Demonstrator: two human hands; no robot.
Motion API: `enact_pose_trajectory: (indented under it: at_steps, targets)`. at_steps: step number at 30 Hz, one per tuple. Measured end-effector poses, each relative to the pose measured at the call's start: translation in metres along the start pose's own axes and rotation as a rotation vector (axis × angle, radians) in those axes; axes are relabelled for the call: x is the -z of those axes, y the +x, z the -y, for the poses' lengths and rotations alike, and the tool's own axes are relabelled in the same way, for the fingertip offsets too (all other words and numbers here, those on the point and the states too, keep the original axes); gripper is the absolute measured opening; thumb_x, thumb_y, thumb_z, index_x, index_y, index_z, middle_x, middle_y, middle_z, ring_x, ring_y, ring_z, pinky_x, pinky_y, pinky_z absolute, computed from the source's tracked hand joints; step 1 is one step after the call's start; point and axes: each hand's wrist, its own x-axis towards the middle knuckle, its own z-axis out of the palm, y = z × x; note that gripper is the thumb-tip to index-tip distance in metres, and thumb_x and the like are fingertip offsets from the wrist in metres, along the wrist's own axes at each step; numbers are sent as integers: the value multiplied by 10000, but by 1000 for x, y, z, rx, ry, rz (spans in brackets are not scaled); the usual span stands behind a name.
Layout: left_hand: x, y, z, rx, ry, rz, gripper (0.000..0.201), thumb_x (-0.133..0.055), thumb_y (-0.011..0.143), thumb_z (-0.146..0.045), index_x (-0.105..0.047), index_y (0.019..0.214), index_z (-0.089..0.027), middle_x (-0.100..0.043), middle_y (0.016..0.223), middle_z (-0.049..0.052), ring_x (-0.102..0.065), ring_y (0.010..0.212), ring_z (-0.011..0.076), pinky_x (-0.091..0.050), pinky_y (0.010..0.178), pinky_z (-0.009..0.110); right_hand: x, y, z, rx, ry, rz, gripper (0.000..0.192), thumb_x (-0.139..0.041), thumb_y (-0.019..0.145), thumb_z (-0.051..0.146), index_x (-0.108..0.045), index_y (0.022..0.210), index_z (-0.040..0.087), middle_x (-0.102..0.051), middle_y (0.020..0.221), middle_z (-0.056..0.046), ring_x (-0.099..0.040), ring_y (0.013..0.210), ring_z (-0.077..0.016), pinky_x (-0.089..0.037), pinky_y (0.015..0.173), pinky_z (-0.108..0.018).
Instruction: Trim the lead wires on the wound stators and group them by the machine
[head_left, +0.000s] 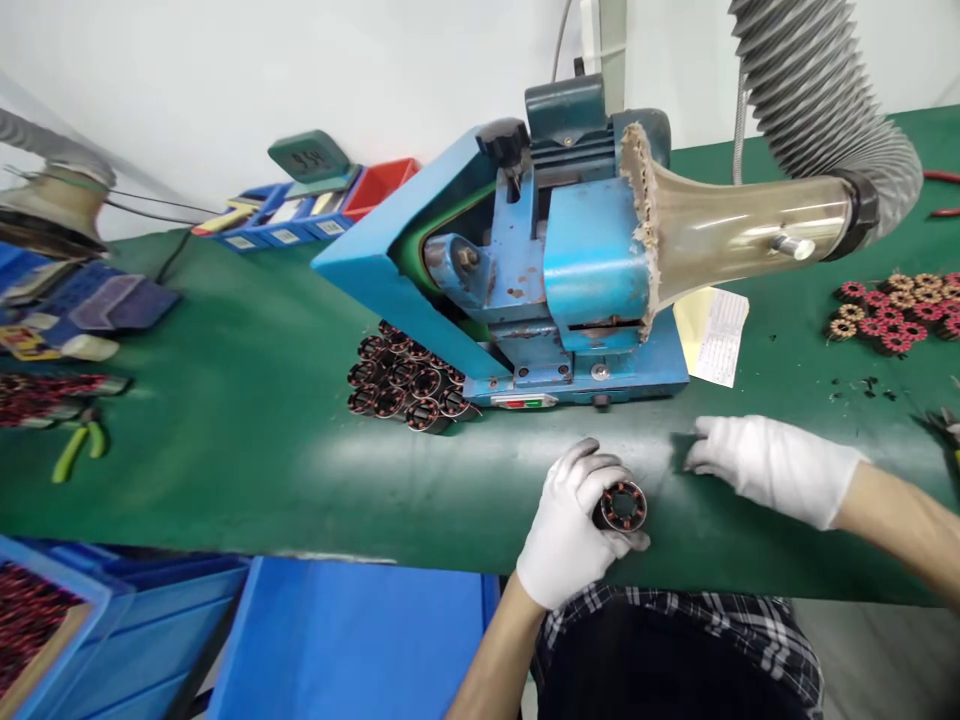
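My left hand (574, 525), in a white glove with darkened fingertips, grips a round motor stator (640, 510). Its ring of copper windings and dark slots faces up, and it is just above or on the green table. To the right, my right hand (772, 465), also gloved, is over the tabletop with its fingers drawn together. A dark patch shows at its fingertips; whether that is a thing or a shadow I cannot tell. Beyond my hands stands a blue belt grinding machine (592, 240). Several similar stators (397, 375) are grouped at its left foot.
A clear extraction hood (735, 230) joins a grey hose (810, 80). Behind the machine's base lies a paper sheet (721, 335). Pink and tan wound cores (896, 312) sit at right. Green-handled pliers (81, 450) lie at left; a blue bin (360, 640) stands below the table edge.
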Motion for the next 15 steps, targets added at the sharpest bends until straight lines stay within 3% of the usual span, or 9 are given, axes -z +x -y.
enact_pose_trajectory:
  at_steps: [4, 8, 12, 15]
  targets:
    - [-4, -1, -2, 50, 130, -128, 632, -856, 425, -480, -608, 945, -220, -471, 1287, 121, -332, 1277, 388, -311, 1031, 554, -2, -11, -4, -143, 195, -132, 233, -485, 877, 294, -699, 937, 224, -680, 882, -63, -652, 759, -202, -529, 709, -322]
    - [-4, 3, -3, 3, 92, -32, 632, -832, 486, -394, -563, 1029, -215, -613, 1098, 72, -447, 1197, 322, -302, 1058, 524, -21, 4, 31, -224, 425, -340, 319, -678, 747, 336, -669, 1040, 209, -644, 1082, -98, -613, 980, -259, -502, 866, -404]
    - [-4, 4, -4, -10, 72, -12, 516, -790, 559, -321, -559, 1011, -225, -660, 996, 37, -514, 1133, 287, -302, 1063, 518, -44, 23, 58, -209, 517, -513, 57, -681, 745, 261, -718, 784, 241, -663, 991, -70, -601, 983, -252, -507, 841, -409]
    - [-7, 3, -6, 42, 59, -96, 430, -767, 583, -282, -547, 946, -213, -653, 934, 37, -532, 1105, 287, -326, 1045, 514, -58, 20, 64, -206, 552, -688, 152, -624, 785, 237, -675, 642, 232, -667, 878, -56, -592, 978, -249, -500, 822, -400]
